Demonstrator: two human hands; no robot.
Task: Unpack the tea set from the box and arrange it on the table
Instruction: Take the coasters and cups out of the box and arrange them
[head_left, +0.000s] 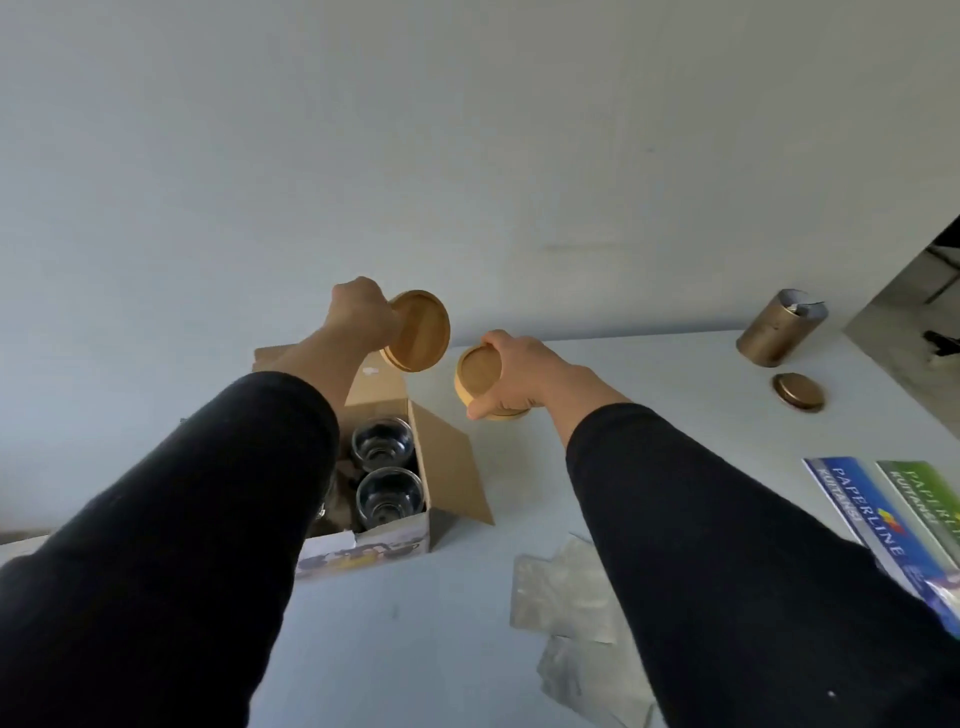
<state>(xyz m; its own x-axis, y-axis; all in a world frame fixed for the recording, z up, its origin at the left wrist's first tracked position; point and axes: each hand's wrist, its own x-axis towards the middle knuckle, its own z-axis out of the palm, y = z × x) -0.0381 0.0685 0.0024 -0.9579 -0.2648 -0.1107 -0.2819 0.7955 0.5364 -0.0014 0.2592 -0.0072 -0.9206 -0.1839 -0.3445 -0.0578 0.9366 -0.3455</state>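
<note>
An open cardboard box (447, 462) stands on the white table (426, 639) at the left, with two clear glass cups (383, 441) visible inside. My left hand (358, 312) holds a round wooden coaster (418, 332) tilted in the air above the box's far end. My right hand (519, 376) grips a stack of wooden coasters (478, 371) from the side, low over the table just right of the box. Part of the box's inside is hidden by my left sleeve.
A gold tin (779, 330) with torn foil stands at the back right, its gold lid (797, 392) lying in front of it. Paper reams (883, 519) lie at the right edge. Crumpled clear plastic wrap (571, 613) lies near the front. A wall rises behind the table.
</note>
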